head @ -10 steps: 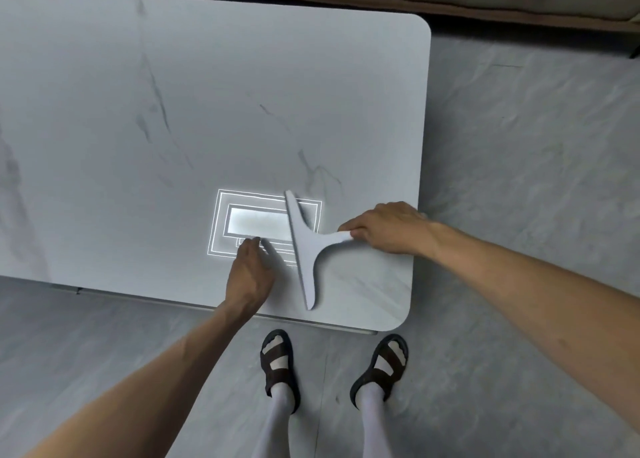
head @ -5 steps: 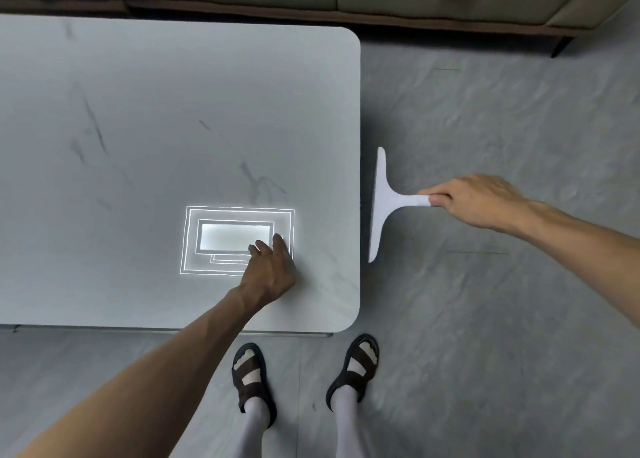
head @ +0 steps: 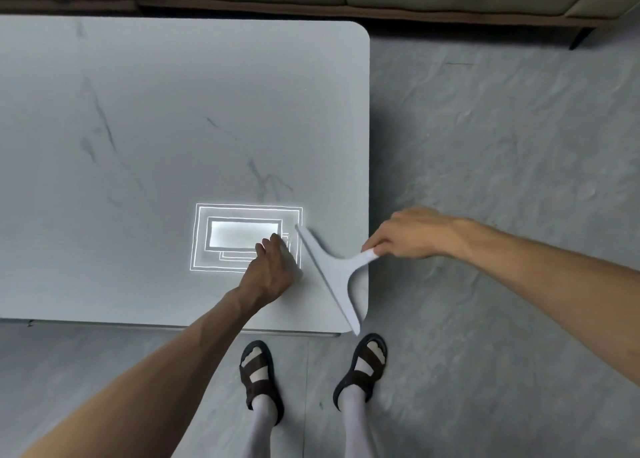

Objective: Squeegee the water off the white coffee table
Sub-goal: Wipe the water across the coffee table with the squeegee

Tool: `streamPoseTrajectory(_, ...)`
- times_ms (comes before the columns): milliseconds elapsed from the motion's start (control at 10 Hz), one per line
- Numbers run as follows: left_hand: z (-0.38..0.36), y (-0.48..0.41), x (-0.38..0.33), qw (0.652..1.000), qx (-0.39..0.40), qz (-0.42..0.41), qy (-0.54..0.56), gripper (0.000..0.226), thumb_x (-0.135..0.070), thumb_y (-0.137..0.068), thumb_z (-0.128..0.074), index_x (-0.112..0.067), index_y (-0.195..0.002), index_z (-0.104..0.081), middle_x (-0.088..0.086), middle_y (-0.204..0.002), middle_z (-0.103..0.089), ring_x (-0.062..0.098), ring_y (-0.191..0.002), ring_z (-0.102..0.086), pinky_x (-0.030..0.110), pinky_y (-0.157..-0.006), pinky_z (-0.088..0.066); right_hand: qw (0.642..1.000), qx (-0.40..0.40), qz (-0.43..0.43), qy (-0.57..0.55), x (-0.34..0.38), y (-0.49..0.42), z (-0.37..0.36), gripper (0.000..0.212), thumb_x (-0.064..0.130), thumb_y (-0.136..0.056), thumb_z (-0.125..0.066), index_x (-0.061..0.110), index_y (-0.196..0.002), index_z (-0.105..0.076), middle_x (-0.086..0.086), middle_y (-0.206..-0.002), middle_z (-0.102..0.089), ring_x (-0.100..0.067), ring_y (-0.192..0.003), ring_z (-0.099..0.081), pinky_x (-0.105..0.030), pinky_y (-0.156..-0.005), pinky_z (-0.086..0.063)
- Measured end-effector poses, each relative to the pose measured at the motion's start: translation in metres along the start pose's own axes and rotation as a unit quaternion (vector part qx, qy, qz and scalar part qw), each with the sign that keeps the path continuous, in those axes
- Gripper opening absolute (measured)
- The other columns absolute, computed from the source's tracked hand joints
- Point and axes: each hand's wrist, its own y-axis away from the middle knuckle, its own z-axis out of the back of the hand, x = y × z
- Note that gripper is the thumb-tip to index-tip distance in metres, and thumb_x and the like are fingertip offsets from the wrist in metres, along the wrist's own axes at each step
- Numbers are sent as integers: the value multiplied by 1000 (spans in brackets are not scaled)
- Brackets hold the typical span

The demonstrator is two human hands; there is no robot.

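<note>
1. Holds the squeegee [head: 334, 270] by the end of its handle in the right hand [head: 412, 234], fingers and thumb pinched round it, just past the table's right edge.
2. Lays the blade slantwise across the near right corner of the white coffee table [head: 173, 128]: far tip next to the bright reflection of a ceiling light [head: 242, 236], near tip poking out beyond the near edge, above the floor [head: 502, 146] and close to the right sandal [head: 363, 364].
3. Cannot tell whether the blade presses on the top or hangs just above it.
4. Rests the left hand [head: 273, 270] on the tabletop just left of the blade, fingers relaxed and reaching forward over the rim of the reflection, holding nothing and apparently clear of the squeegee.
5. Shows no drops, puddles or streaks anywhere on the visible top, only a dull sheen and grey veins; cannot tell a thin film from a dry surface at this distance.
6. Looks, as a judgement, like a late stroke: blade already at the right end, with only the narrow strip between it and the right edge plus the rounded corner left to clear here.
7. Leaves open the left part of the table, which runs out of view, so no telling how much remains there.
</note>
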Motion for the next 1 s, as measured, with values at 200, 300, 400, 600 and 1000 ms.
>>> streamPoseTrajectory(200, 6, -2, -11, 1000, -3, 25, 18, 57, -13, -85, -58, -4, -136, -35, 17, -139, -41, 34, -122, -48, 30, -77, -35, 977, -102, -181, -49, -83, 16, 45, 31, 46, -98, -45, 56, -125, -57, 2, -129, -65, -27, -113, -61, -35, -86, -46)
streamPoseTrajectory(300, 11, -3, -13, 1000, -5, 26, 8, 53, -12, -85, -56, -4, -134, -37, 17, -135, -44, 35, -119, -50, 35, -86, -41, 969, -126, -211, -38, -91, 22, 58, 31, 43, -100, -43, 53, -125, -59, -1, -124, -66, -30, -108, -61, -36, -84, -46)
streamPoseTrajectory(400, 22, 4, -3, 995, -71, 53, 47, 41, -19, -88, -52, -10, -127, -42, 16, -116, -63, 35, -103, -60, 35, -82, -47, 974, -142, -164, -69, -60, 12, 67, 31, 45, -100, -41, 54, -124, -58, 3, -120, -68, -26, -102, -63, -35, -81, -49)
streamPoseTrajectory(600, 47, 23, 63, 926, -242, 223, 186, 26, -25, -93, -51, -13, -116, -50, 5, -106, -69, 32, -96, -63, 34, -79, -45, 994, -65, 84, -29, 72, -58, 31, 37, 48, -98, -39, 53, -133, -51, 17, -135, -59, -18, -124, -53, -31, -94, -42)
streamPoseTrajectory(1000, 33, 13, 83, 974, -122, 128, 144, 52, -8, -86, -57, -6, -135, -40, 20, -137, -44, 37, -122, -47, 44, -101, -44, 996, -75, -6, -52, 39, -62, 24, 37, 44, -102, -34, 53, -134, -49, 15, -140, -55, -18, -126, -52, -34, -98, -40)
